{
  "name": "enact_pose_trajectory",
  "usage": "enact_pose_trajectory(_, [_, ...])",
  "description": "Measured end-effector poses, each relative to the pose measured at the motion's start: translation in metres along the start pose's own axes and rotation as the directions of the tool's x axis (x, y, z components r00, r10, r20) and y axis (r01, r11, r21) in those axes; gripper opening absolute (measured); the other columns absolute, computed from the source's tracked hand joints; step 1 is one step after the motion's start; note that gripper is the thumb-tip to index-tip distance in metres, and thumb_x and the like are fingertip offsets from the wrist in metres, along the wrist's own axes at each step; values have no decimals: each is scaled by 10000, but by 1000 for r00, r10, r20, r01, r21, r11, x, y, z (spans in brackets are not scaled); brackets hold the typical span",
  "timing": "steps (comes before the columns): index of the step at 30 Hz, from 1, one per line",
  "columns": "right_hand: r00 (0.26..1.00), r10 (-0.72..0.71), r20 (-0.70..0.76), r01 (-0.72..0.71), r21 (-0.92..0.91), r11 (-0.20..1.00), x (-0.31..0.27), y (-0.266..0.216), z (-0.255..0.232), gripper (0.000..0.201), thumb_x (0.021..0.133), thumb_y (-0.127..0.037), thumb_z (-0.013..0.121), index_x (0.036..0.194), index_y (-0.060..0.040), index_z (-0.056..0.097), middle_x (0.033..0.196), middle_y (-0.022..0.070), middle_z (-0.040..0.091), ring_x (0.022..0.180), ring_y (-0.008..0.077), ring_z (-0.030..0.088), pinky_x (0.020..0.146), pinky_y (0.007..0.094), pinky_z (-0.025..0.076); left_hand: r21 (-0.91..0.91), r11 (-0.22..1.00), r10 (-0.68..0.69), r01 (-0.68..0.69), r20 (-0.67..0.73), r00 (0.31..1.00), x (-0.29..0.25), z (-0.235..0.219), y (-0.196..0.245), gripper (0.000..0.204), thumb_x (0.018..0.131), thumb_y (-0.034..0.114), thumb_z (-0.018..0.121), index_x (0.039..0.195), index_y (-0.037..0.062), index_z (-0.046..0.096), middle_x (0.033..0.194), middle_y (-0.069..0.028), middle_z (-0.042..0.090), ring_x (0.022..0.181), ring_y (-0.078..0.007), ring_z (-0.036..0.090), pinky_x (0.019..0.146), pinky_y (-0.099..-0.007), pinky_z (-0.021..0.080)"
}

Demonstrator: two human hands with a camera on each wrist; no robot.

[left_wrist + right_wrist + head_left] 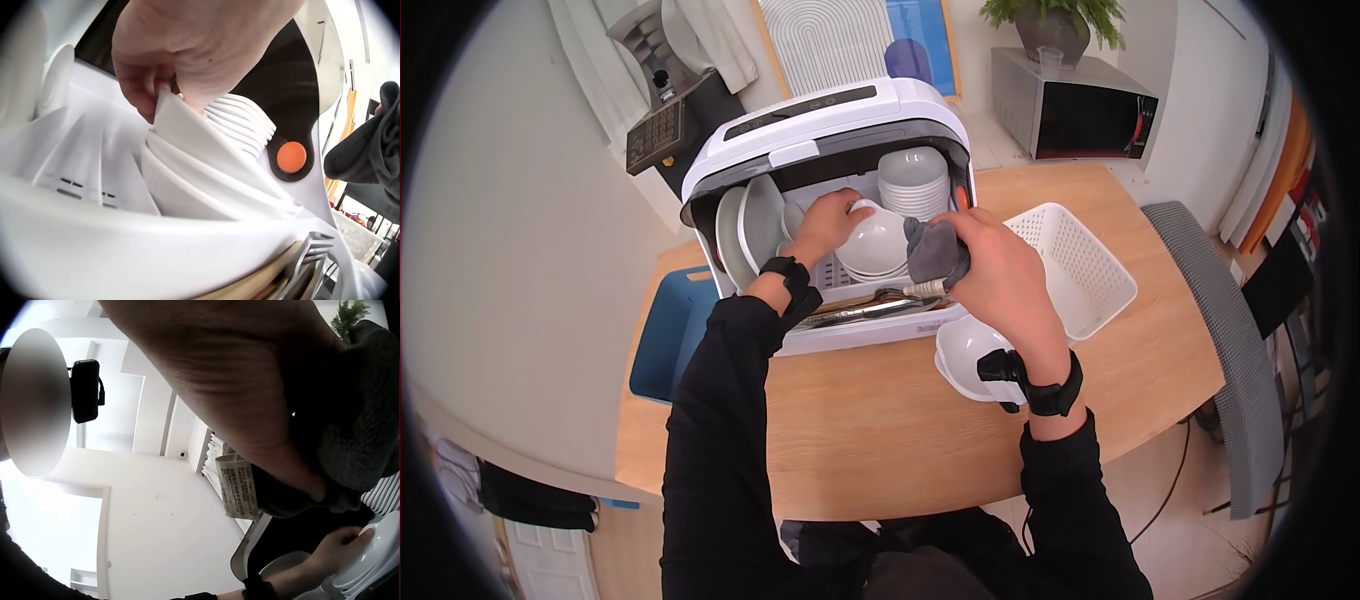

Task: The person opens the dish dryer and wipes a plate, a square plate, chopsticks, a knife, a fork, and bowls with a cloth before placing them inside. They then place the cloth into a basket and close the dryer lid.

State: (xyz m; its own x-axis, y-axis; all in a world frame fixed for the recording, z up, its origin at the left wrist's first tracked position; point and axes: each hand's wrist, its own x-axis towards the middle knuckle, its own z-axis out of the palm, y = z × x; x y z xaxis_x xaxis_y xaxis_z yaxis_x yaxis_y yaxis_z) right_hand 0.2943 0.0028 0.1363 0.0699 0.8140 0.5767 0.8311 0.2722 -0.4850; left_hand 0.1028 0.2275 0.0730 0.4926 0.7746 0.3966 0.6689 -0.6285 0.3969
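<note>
In the head view my left hand (825,222) reaches into a white dish cabinet (830,120) with its front lid raised. Thumb and fingers pinch the rim of the front white bowl (874,238), which leans tilted against other nested bowls. The left wrist view shows the nested bowls (194,169) close up, the pinched rim standing highest. My right hand (1005,265) grips a bunched grey cloth (935,252) just right of these bowls. A printed label (237,487) hangs from the cloth in the right wrist view.
Plates (745,225) stand at the cabinet's left, small stacked bowls (913,185) at its back right. Cutlery (865,308) lies along its front. On the wooden table (870,430) are a white bowl (965,355), a white perforated basket (1095,265) and a blue bin (662,335).
</note>
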Motion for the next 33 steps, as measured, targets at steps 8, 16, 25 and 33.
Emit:
enact_pose_trajectory(8, [1000, 30, 8, -30, -20, 999, 1, 4, -2, 427, 669, 0, 685, 1083, -101, 654, 984, 85, 639, 908, 317, 637, 750, 388, 516, 114, 992, -47, 51, -35, 998, -8, 2, 19, 330, 843, 308, 679, 1062, 64, 643, 876, -150, 663, 888, -332, 639, 751, -418, 501])
enact_pose_trajectory(16, [997, 72, 27, -68, -119, 991, 5, 20, -5, 431, 676, -16, 686, 1098, -92, 644, 994, 105, 639, 920, 330, 636, 743, 405, 514, 172, 974, 142, -148, 47, 989, -80, -24, 118, 293, 809, 384, 680, 798, 91, 684, 704, -93, 641, 652, -286, 635, 592, -393, 499])
enact_pose_trajectory(25, [994, 80, 68, -66, -179, 982, 8, 25, 7, 388, 709, -57, 665, 1095, -84, 641, 981, 121, 642, 905, 340, 639, 724, 433, 510, 203, 955, 143, -216, 322, 936, -127, 19, 151, 411, 790, 440, 651, 734, 34, 675, 661, -134, 646, 641, -308, 647, 565, -411, 500])
enact_pose_trajectory(33, [995, 94, 26, -91, -109, 990, 7, 25, -4, 393, 718, -64, 656, 1109, -82, 635, 1004, 126, 642, 935, 344, 631, 756, 425, 507, 110, 981, 139, -163, 199, 970, -128, 8, 164, 265, 800, 281, 632, 732, 25, 615, 661, -138, 627, 642, -323, 635, 575, -432, 493])
